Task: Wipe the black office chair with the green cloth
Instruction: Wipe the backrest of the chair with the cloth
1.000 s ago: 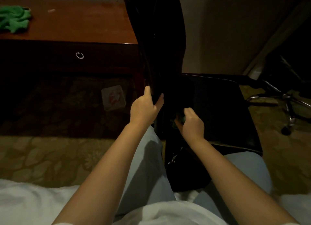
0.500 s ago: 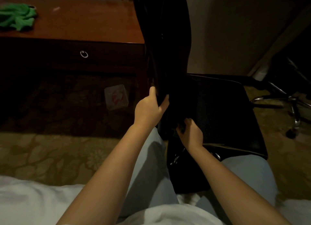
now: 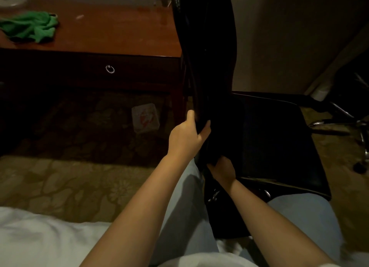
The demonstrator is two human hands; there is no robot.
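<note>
Both your arms reach fwd, forearms bare. Your L hand (image 3: 186,139) grips the edge of the black office chair (image 3: 209,56), thumb up, fingers wrapped round. Your R hand (image 3: 221,171) sits lower, fingertips tucked into shadow (can't tell their grip).

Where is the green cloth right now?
In the head view the green cloth lies crumpled on the wooden desk, at the far upper left. It is well away from the black chair that the left hand grips.

There were two hands, left hand (image 3: 185,140) and right hand (image 3: 222,171), one chair (image 3: 269,138) touching them, and one cloth (image 3: 30,27) and one desk (image 3: 119,31) to their left.
</note>
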